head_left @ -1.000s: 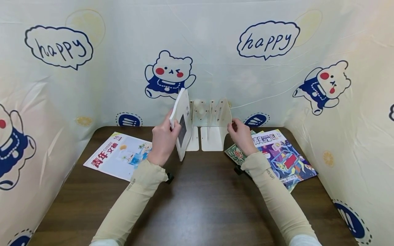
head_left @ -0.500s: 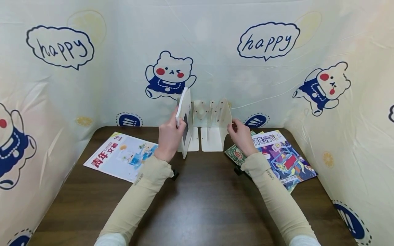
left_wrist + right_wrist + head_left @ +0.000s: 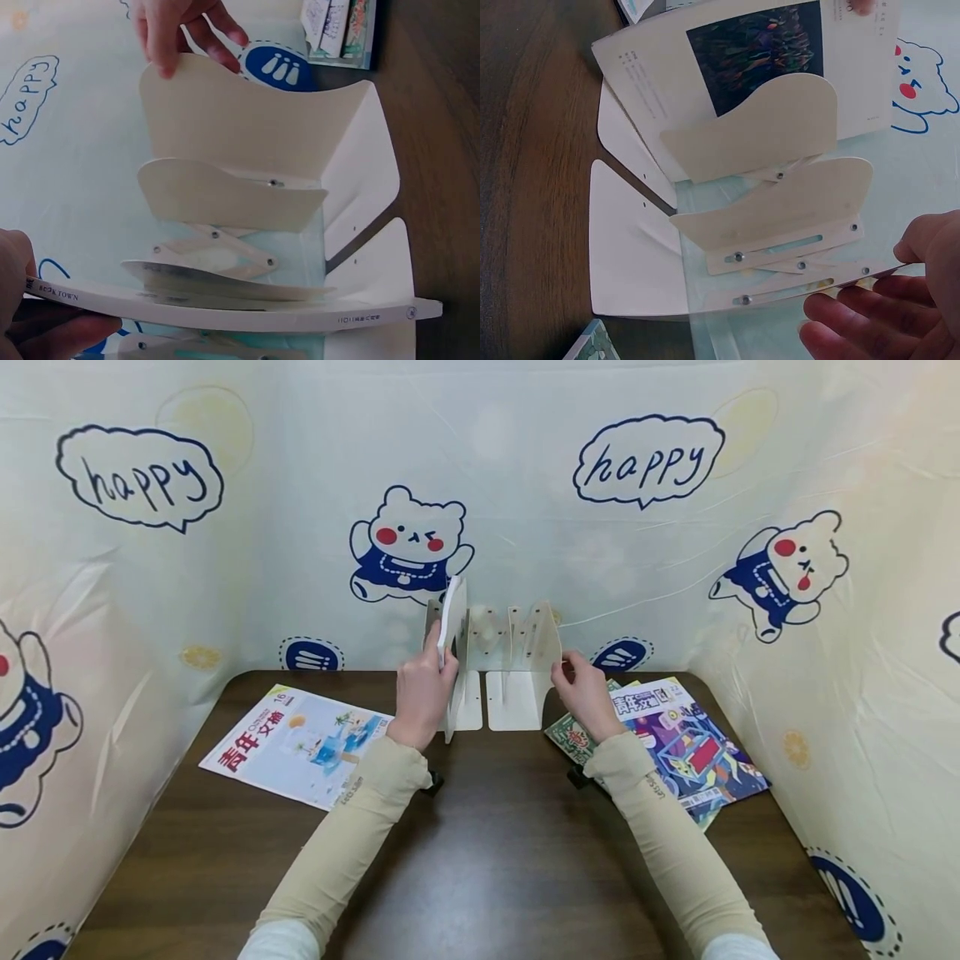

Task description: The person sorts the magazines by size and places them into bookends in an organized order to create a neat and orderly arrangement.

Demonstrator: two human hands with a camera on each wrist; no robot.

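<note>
My left hand (image 3: 422, 697) grips a thin white book (image 3: 645, 97) by its near edge and holds it upright. A dark picture shows on its cover in the right wrist view, and its spine faces up in the left wrist view. The book stands between panels at the left part of a cream extendable bookend (image 3: 516, 703) with a folding lattice. Whether its lower edge touches the base cannot be told. My right hand (image 3: 588, 697) holds the rim of the bookend's right end panel (image 3: 247, 112), thumb on one face and fingers on the other.
A white magazine (image 3: 292, 747) lies flat on the dark wooden table (image 3: 480, 860) at the left. On the right, a purple magazine (image 3: 693, 747) overlaps a green book (image 3: 573, 739). A patterned curtain (image 3: 525, 552) hangs behind and at both sides.
My left hand has moved the book to the right and turned it more edge-on, in among the bookend's panels. My right hand stays on the end panel.
</note>
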